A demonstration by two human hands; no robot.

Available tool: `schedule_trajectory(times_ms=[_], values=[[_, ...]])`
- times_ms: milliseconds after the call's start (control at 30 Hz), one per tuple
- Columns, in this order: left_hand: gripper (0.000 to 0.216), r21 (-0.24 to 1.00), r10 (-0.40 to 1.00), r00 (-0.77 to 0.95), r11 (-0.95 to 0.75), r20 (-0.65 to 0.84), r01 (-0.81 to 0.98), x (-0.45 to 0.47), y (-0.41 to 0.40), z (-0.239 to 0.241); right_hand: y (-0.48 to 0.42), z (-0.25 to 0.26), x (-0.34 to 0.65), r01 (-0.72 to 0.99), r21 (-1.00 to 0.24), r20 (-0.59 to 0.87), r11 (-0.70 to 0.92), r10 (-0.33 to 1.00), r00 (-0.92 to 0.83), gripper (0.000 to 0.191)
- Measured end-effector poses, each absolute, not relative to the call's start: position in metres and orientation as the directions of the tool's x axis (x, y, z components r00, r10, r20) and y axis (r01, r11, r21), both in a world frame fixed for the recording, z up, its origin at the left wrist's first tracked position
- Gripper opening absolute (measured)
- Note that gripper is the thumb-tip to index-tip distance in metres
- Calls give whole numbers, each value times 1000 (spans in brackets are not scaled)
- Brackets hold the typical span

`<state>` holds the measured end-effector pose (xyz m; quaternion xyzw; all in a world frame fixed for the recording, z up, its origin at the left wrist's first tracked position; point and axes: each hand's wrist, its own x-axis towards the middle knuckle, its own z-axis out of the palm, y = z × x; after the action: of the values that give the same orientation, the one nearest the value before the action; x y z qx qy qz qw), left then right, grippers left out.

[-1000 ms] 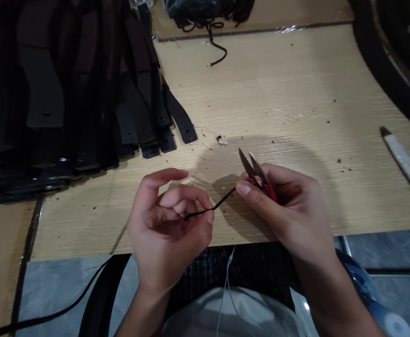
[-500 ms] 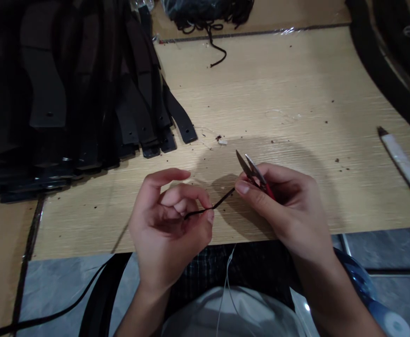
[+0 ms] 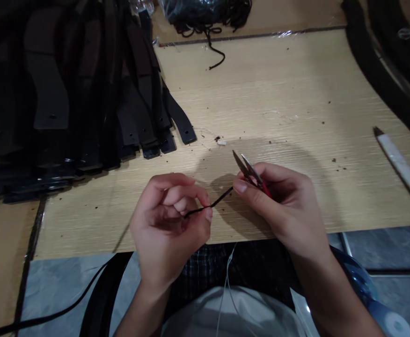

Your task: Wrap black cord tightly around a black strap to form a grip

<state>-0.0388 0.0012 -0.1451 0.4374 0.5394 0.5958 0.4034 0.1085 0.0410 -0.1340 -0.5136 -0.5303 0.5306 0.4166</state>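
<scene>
Over the table's near edge, my left hand (image 3: 172,220) pinches a thin black cord (image 3: 221,200) between thumb and fingertips. The short stretch of cord runs up to the right, into the thumb and finger of my right hand (image 3: 282,201). That hand also holds a pair of red-handled thread snips (image 3: 249,169), mostly hidden in the palm. The snips' two pointed blades stick up past the fingers, slightly apart, away from the cord. A length of cord also crosses my left palm.
Black curved strips with holes (image 3: 54,98) lie heaped at the left of the wooden table (image 3: 261,93). A bag of black cords (image 3: 205,11) sits at the back. At right are a white-wrapped blade tool (image 3: 399,164) and wide black bands (image 3: 377,65).
Both hands keep their grips on the cord and snips, almost still. The view has shifted slightly.
</scene>
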Motion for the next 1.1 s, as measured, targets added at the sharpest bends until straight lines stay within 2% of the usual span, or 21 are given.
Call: schedule_trajectory(times_ms=[267, 500, 633, 833, 1033, 1100], values=[[23, 989, 940, -308, -144, 146, 30, -38, 4, -146, 42, -133, 108, 106, -989, -114, -100, 984, -137, 23], [26, 962, 917, -300, -226, 264, 153, -44, 2, -154, 42, -135, 108, 104, -992, -88, -76, 989, -117, 19], [25, 972, 926, -299, -230, 231, 40, -45, 2, -154, 42, -136, 109, 78, -994, -86, -77, 989, -117, 18], [24, 974, 954, -288, -141, 86, -178, -42, 4, -147, 42, -135, 108, 74, -993, -97, -89, 988, -116, 19], [12, 978, 933, -305, -208, 192, -19, -42, 2, -153, 42, -137, 108, 36, -996, -88, -84, 988, -128, 18], [7, 981, 919, -348, -193, 184, 11, -41, 2, -154, 43, -138, 108, 15, -997, -73, -72, 988, -133, 18]])
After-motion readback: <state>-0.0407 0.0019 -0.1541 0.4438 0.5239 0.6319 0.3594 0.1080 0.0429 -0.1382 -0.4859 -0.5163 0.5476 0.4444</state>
